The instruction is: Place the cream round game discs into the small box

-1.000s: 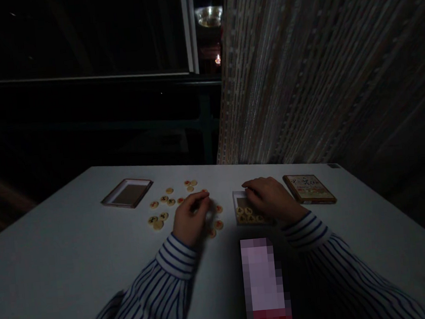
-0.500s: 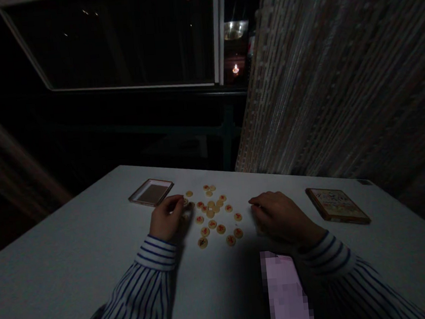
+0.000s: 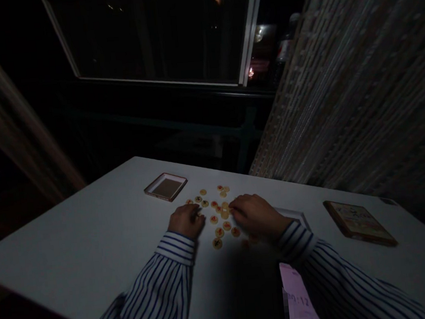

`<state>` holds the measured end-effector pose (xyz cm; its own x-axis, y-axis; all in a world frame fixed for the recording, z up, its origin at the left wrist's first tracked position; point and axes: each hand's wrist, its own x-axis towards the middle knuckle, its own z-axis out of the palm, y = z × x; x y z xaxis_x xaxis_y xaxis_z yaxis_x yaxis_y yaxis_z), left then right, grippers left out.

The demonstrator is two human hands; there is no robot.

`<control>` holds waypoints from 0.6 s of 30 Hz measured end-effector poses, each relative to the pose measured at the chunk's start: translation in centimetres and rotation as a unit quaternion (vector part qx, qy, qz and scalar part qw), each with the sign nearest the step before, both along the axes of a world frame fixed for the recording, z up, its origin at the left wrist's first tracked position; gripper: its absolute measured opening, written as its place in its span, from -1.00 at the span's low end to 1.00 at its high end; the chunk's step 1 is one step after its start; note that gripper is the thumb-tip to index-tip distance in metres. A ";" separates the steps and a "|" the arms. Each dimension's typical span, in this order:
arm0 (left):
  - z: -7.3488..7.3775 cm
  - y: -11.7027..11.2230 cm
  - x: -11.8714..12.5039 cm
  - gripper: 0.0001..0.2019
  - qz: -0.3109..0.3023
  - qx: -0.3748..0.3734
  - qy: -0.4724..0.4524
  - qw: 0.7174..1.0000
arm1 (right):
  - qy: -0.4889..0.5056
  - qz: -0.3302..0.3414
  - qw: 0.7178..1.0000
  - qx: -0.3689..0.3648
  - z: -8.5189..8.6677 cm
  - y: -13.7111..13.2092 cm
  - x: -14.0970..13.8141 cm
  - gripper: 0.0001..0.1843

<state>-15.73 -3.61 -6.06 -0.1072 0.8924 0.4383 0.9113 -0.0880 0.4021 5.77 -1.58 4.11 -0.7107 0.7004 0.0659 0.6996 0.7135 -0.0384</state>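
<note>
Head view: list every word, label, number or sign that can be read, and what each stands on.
"0:12": pink rectangular screen; pixelation covers part of what precedes it, smaller marks above unreadable.
Red and black characters: round tan pieces; too small and blurred.
Printing: flat brown-edged rectangular box; too blurred.
Red-and-white label: dark bottle; too blurred.

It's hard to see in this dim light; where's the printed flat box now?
In the head view, the printed flat box lies toward the right end of the white table, right of the right hand, with the string curtain behind.
</note>
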 end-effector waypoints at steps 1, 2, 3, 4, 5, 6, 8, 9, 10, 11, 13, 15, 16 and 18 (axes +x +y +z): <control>0.1 0.0 0.1 -0.67 0.005 -0.003 0.011 1.000 | -0.006 0.004 1.000 0.000 -0.1 0.1 -0.4 -0.69; 0.1 0.0 0.2 -0.67 0.006 -0.007 0.019 1.000 | -0.013 0.008 1.000 0.003 -0.2 0.2 -0.9 -0.69; 0.2 -0.1 0.3 -0.67 0.003 -0.015 0.027 1.000 | -0.019 0.011 1.000 0.007 -0.2 0.2 -1.2 -0.69; 0.3 -0.1 0.5 -0.67 0.000 -0.023 0.034 0.999 | -0.024 0.013 1.000 0.010 -0.3 0.2 -1.6 -0.69; 0.3 -0.1 0.6 -0.67 0.000 -0.031 0.040 0.999 | -0.027 0.015 0.999 0.014 -0.3 0.2 -1.9 -0.69; 0.4 0.0 0.7 -0.67 0.005 -0.038 0.046 0.998 | -0.030 0.017 0.999 0.016 -0.4 0.2 -2.1 -0.70; 0.3 0.0 1.0 -0.69 0.024 -0.048 0.054 0.997 | -0.035 0.019 0.999 0.017 -0.6 0.1 -2.6 -0.71; 0.3 0.1 1.1 -0.70 0.033 -0.052 0.057 0.996 | -0.038 0.020 0.999 0.016 -0.7 0.1 -2.7 -0.72; 0.3 0.1 1.2 -0.71 0.038 -0.054 0.061 0.996 | -0.041 0.020 0.999 0.017 -0.8 0.1 -2.9 -0.73; 0.3 0.1 1.3 -0.71 0.039 -0.057 0.064 0.996 | -0.043 0.019 0.999 0.018 -0.9 0.0 -3.0 -0.74; 0.3 0.1 1.5 -0.71 0.040 -0.064 0.066 0.995 | -0.044 0.019 0.999 0.019 -1.1 0.0 -3.2 -0.73; 0.4 0.1 1.5 -0.70 0.042 -0.073 0.065 0.994 | -0.046 0.019 0.999 0.019 -1.3 0.0 -3.3 -0.71; 0.4 0.1 1.5 -0.70 0.042 -0.077 0.064 0.994 | -0.047 0.019 0.999 0.017 -1.4 0.0 -3.3 -0.70; 0.4 0.1 1.5 -0.70 0.040 -0.081 0.061 0.994 | -0.049 0.018 0.999 0.012 -1.5 0.0 -3.3 -0.70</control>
<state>-14.26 -3.49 -5.70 -0.1364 0.9430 0.3035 0.9557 0.0446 0.2911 2.44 -1.55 2.60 -0.7388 0.6738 0.0110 0.6735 0.7377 0.0463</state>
